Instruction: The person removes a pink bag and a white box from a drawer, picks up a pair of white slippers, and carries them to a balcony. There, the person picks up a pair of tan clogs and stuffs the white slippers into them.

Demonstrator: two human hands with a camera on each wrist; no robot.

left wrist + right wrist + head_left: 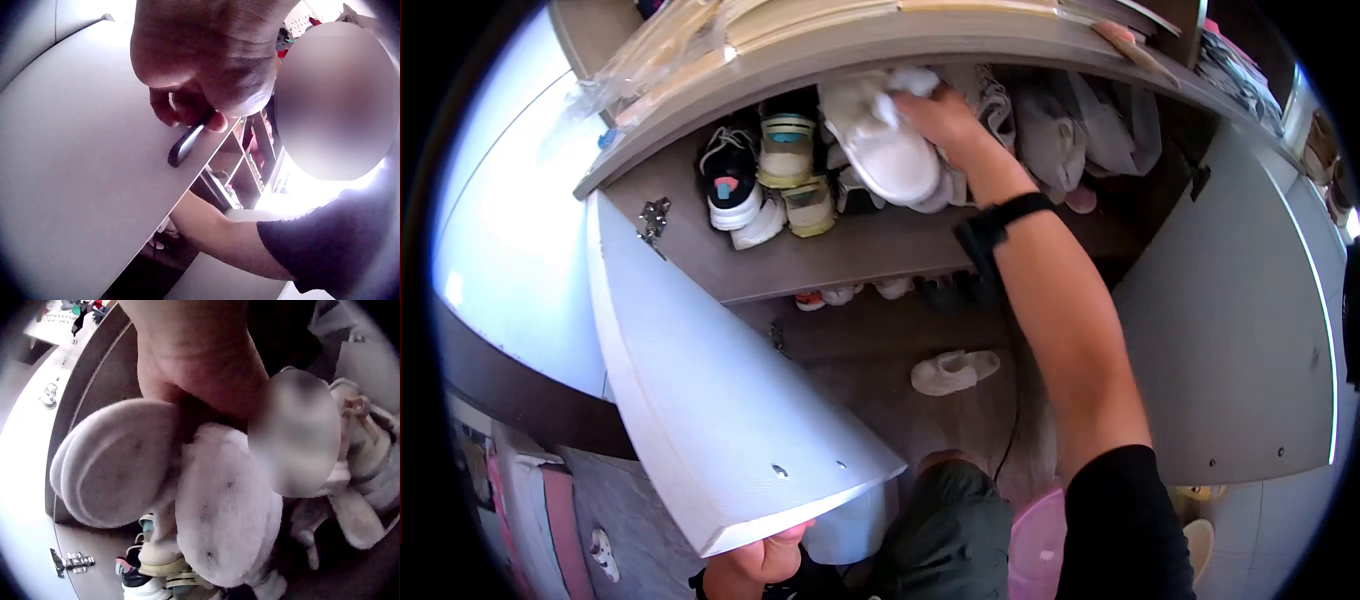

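My right hand (940, 118) grips a pair of white fluffy slippers (890, 150) at the upper shelf of a shoe cabinet. In the right wrist view the slippers hang with one sole (228, 509) and the other sole (119, 465) side by side below the hand; its fingers are hidden there. My left hand (772, 556) is at the lower edge of the swung-out left cabinet door (710, 380). In the left wrist view its fingers curl around a dark door handle (186, 144).
Black-and-white sneakers (732, 180) and yellowish shoes (788, 150) stand left on the shelf; bagged shoes (1050, 140) lie to the right. A right door (1240, 320) hangs wide. One white slipper (955, 372) lies below the shelf. A pink tub (1037, 550) is by the knee.
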